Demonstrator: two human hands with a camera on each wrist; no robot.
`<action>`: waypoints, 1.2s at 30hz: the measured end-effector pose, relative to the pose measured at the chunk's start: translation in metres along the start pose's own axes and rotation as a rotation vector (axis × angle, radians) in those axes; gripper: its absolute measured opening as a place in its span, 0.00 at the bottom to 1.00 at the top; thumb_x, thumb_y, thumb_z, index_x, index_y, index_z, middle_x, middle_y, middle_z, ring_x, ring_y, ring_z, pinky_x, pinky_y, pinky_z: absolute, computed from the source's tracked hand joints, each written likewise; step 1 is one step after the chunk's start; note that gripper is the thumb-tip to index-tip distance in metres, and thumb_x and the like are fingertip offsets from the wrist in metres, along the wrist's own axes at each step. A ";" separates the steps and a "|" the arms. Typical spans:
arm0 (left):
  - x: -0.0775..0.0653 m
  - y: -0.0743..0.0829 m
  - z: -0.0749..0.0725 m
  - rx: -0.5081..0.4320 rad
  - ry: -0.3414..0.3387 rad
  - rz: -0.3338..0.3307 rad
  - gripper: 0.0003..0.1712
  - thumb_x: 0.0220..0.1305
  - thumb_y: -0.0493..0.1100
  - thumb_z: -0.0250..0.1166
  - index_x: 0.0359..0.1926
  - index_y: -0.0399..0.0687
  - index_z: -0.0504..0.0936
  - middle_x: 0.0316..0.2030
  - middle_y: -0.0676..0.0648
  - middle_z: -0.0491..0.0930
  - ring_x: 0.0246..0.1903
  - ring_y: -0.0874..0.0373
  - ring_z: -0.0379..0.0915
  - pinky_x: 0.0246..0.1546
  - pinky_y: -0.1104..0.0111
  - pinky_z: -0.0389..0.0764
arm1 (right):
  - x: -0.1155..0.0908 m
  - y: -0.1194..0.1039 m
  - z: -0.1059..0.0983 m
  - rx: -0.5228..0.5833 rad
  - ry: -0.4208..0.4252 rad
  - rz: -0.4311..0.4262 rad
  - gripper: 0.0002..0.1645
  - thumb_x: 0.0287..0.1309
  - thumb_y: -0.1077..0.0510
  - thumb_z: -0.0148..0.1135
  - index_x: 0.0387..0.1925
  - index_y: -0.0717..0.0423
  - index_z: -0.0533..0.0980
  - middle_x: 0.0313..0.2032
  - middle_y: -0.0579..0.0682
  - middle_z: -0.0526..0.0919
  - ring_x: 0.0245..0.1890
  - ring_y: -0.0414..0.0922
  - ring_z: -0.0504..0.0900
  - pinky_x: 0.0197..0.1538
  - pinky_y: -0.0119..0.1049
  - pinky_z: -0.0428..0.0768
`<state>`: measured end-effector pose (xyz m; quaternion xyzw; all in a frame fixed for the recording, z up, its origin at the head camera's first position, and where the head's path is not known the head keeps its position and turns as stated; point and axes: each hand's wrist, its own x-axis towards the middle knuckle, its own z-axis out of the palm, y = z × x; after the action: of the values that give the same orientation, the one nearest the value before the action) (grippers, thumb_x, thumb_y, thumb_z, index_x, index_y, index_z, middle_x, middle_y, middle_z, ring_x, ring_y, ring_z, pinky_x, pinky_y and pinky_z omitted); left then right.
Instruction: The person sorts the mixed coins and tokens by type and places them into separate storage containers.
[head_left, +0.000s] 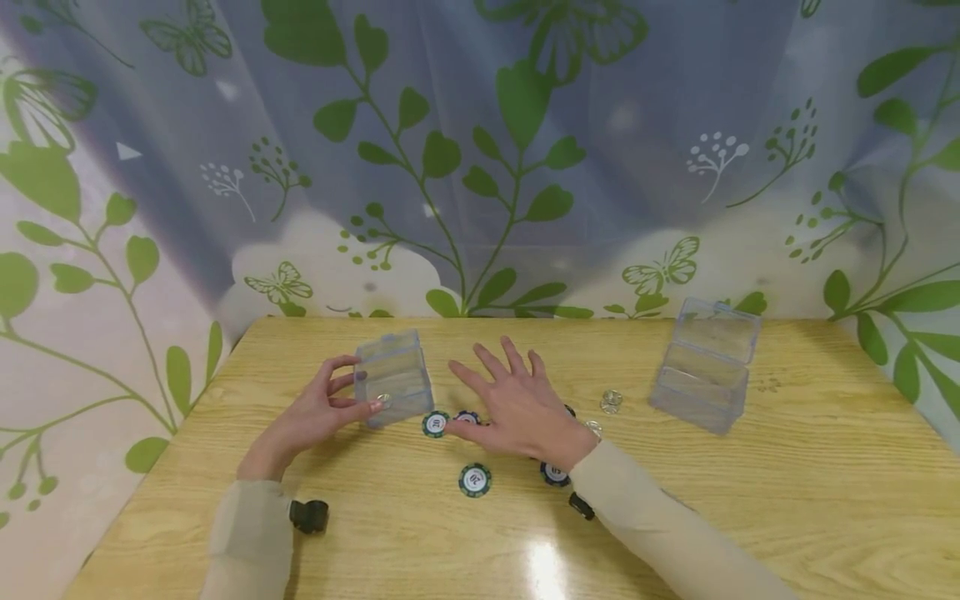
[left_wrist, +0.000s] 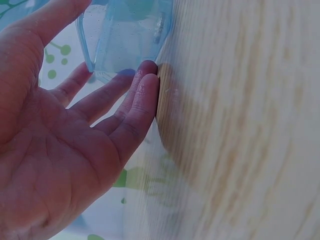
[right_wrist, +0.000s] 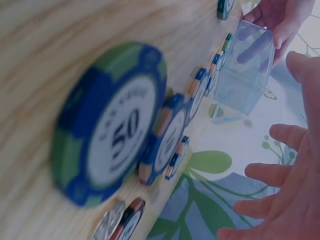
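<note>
My left hand (head_left: pixel 311 412) holds the left clear plastic box (head_left: pixel 393 379) by its left side, thumb at the near wall and fingers behind. The box's lid stands open. A shiny coin (head_left: pixel 384 400) shows beside the thumb, within the box's outline. Over the poker chips, my right hand (head_left: pixel 521 412) is spread with fingers straight, holding nothing. It hides part of them. A green "20" chip (head_left: pixel 435 424) lies near the box, and another "20" chip (head_left: pixel 475 480) lies closer to me. In the right wrist view a blue-green "50" chip (right_wrist: pixel 122 122) looms large.
A second clear box (head_left: pixel 701 383) with its lid up stands at the right of the wooden table (head_left: pixel 810 467). Shiny coins (head_left: pixel 611 402) lie left of it. A patterned curtain (head_left: pixel 465 167) hangs along the back edge.
</note>
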<state>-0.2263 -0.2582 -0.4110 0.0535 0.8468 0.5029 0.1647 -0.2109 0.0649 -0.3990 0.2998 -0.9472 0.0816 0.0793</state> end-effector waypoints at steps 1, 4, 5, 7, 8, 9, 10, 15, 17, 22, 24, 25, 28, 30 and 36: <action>0.000 0.000 0.000 0.001 0.001 -0.002 0.53 0.66 0.55 0.71 0.78 0.54 0.46 0.79 0.37 0.54 0.67 0.38 0.70 0.62 0.49 0.75 | -0.002 0.001 -0.001 0.000 -0.001 0.000 0.48 0.65 0.20 0.46 0.79 0.34 0.58 0.78 0.56 0.62 0.78 0.69 0.53 0.69 0.73 0.61; 0.000 0.000 0.000 -0.001 0.001 -0.004 0.53 0.66 0.55 0.71 0.78 0.54 0.47 0.79 0.37 0.55 0.67 0.38 0.70 0.62 0.49 0.75 | -0.007 0.005 -0.003 0.018 -0.006 0.003 0.47 0.66 0.21 0.47 0.79 0.35 0.59 0.78 0.56 0.62 0.79 0.69 0.52 0.69 0.74 0.60; 0.000 0.000 0.000 0.000 0.001 -0.006 0.53 0.66 0.55 0.71 0.78 0.54 0.46 0.79 0.38 0.55 0.67 0.38 0.70 0.61 0.49 0.75 | -0.009 0.007 -0.003 0.027 -0.006 0.007 0.47 0.66 0.21 0.47 0.79 0.35 0.59 0.78 0.56 0.62 0.79 0.69 0.51 0.69 0.74 0.60; 0.000 0.000 0.000 -0.003 0.003 -0.011 0.53 0.65 0.55 0.72 0.78 0.55 0.47 0.79 0.39 0.55 0.68 0.38 0.70 0.61 0.50 0.75 | -0.013 0.010 -0.005 0.042 -0.008 0.018 0.47 0.66 0.21 0.48 0.79 0.35 0.60 0.78 0.56 0.61 0.79 0.68 0.51 0.70 0.73 0.60; 0.000 0.000 0.000 -0.002 0.004 -0.012 0.53 0.65 0.55 0.72 0.78 0.55 0.47 0.79 0.39 0.55 0.68 0.38 0.70 0.60 0.51 0.75 | -0.014 0.012 -0.006 0.057 -0.008 0.026 0.46 0.66 0.22 0.49 0.78 0.35 0.60 0.78 0.56 0.61 0.79 0.67 0.50 0.70 0.73 0.59; 0.000 0.000 -0.001 -0.001 0.004 -0.012 0.54 0.65 0.56 0.72 0.78 0.55 0.47 0.79 0.39 0.55 0.68 0.38 0.70 0.60 0.51 0.76 | -0.016 0.014 -0.007 0.068 -0.007 0.032 0.46 0.66 0.23 0.50 0.78 0.36 0.60 0.78 0.56 0.61 0.79 0.67 0.51 0.70 0.73 0.60; 0.000 0.000 -0.001 0.003 0.003 -0.012 0.54 0.65 0.56 0.72 0.79 0.56 0.46 0.79 0.39 0.54 0.68 0.38 0.70 0.59 0.52 0.76 | -0.018 0.016 -0.008 0.079 -0.007 0.039 0.46 0.66 0.23 0.50 0.78 0.36 0.61 0.78 0.56 0.61 0.79 0.67 0.51 0.70 0.72 0.60; 0.000 -0.001 -0.001 0.001 0.002 -0.012 0.54 0.65 0.56 0.72 0.79 0.56 0.46 0.79 0.39 0.54 0.68 0.38 0.69 0.60 0.52 0.76 | -0.026 0.026 -0.013 0.103 0.002 0.061 0.46 0.65 0.25 0.53 0.78 0.38 0.62 0.77 0.56 0.62 0.79 0.67 0.53 0.69 0.73 0.62; 0.000 0.000 -0.001 0.001 0.003 -0.013 0.53 0.66 0.56 0.71 0.79 0.56 0.46 0.79 0.39 0.54 0.68 0.38 0.69 0.60 0.51 0.76 | -0.028 0.030 -0.016 0.103 0.003 0.073 0.46 0.65 0.24 0.53 0.78 0.38 0.62 0.77 0.57 0.62 0.79 0.67 0.53 0.69 0.73 0.63; -0.001 0.001 -0.001 -0.010 0.002 -0.005 0.53 0.66 0.54 0.71 0.79 0.55 0.45 0.79 0.37 0.54 0.68 0.38 0.70 0.61 0.51 0.75 | -0.034 0.039 -0.021 0.120 -0.011 0.113 0.47 0.66 0.24 0.51 0.78 0.38 0.60 0.78 0.56 0.60 0.79 0.66 0.52 0.69 0.73 0.61; -0.001 0.001 -0.002 -0.014 -0.001 -0.002 0.54 0.66 0.54 0.71 0.79 0.54 0.44 0.79 0.36 0.54 0.68 0.38 0.70 0.62 0.51 0.75 | -0.037 0.042 -0.022 0.133 -0.016 0.126 0.47 0.65 0.23 0.51 0.78 0.37 0.60 0.79 0.55 0.60 0.80 0.65 0.51 0.70 0.72 0.60; -0.001 0.001 -0.002 -0.014 0.001 -0.002 0.54 0.66 0.54 0.71 0.79 0.54 0.45 0.79 0.37 0.54 0.68 0.38 0.70 0.62 0.50 0.75 | -0.038 0.043 -0.022 0.136 -0.016 0.130 0.47 0.65 0.23 0.50 0.78 0.37 0.60 0.79 0.55 0.60 0.80 0.64 0.51 0.70 0.72 0.61; -0.001 0.002 -0.001 -0.013 -0.001 -0.003 0.53 0.66 0.54 0.71 0.79 0.54 0.45 0.79 0.37 0.54 0.68 0.37 0.69 0.64 0.48 0.73 | -0.042 0.047 -0.023 0.147 -0.018 0.140 0.47 0.65 0.22 0.49 0.78 0.37 0.60 0.79 0.55 0.59 0.80 0.64 0.51 0.70 0.72 0.61; -0.001 0.002 -0.001 -0.018 -0.007 0.002 0.52 0.67 0.53 0.70 0.79 0.54 0.45 0.79 0.37 0.53 0.68 0.37 0.69 0.64 0.47 0.73 | -0.044 0.049 -0.023 0.144 -0.016 0.144 0.47 0.65 0.22 0.49 0.78 0.38 0.61 0.79 0.56 0.59 0.80 0.64 0.52 0.69 0.72 0.62; 0.000 0.003 0.001 -0.022 -0.013 0.008 0.52 0.68 0.53 0.70 0.79 0.54 0.45 0.79 0.36 0.53 0.68 0.36 0.68 0.64 0.47 0.74 | -0.050 0.060 -0.025 0.138 -0.005 0.148 0.47 0.65 0.24 0.52 0.77 0.41 0.63 0.77 0.57 0.62 0.78 0.65 0.56 0.67 0.72 0.65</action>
<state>-0.2262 -0.2562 -0.4090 0.0586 0.8398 0.5126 0.1688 -0.2024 0.1462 -0.3916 0.2341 -0.9590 0.1516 0.0498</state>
